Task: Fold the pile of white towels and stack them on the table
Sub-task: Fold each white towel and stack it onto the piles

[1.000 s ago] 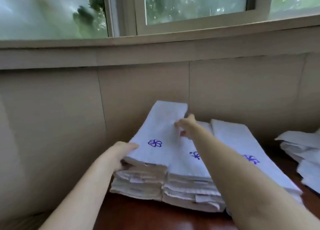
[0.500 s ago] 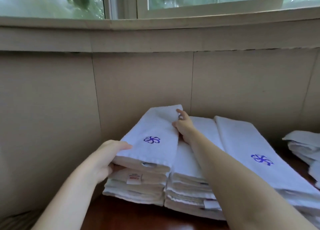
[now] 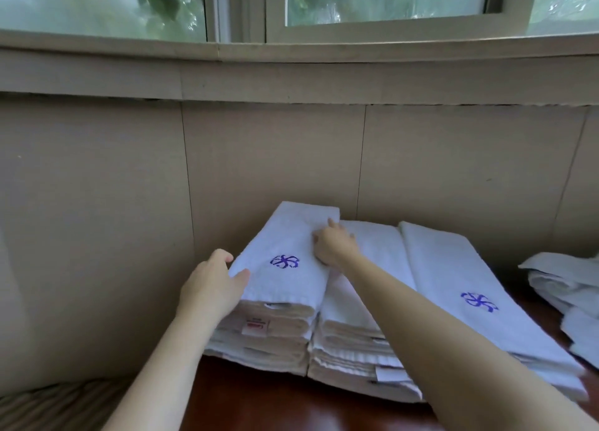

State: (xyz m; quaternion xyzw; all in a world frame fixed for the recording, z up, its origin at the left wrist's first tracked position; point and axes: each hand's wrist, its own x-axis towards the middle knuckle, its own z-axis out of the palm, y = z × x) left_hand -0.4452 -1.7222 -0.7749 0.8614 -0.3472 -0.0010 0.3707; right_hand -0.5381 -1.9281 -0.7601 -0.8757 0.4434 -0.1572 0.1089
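Three stacks of folded white towels lie side by side on the dark wooden table [image 3: 259,401], against the wall. The top towel [image 3: 285,278] of the left stack [image 3: 269,336] bears a purple flower mark. My left hand [image 3: 212,286] grips this towel's left edge, thumb on top. My right hand [image 3: 334,244] rests on its right edge with the index finger stretched toward the wall. My right forearm crosses the middle stack [image 3: 363,304]. The right stack [image 3: 453,278] shows another purple mark.
A loose pile of unfolded white towels [image 3: 564,284] lies at the table's right edge. A beige panelled wall [image 3: 275,158] stands close behind the stacks, with a window above. Striped cloth [image 3: 48,408] shows at the lower left.
The top towel, raised and tilted a second ago, has come down flat on the left stack. Both hands have followed it down and stayed at its edges.
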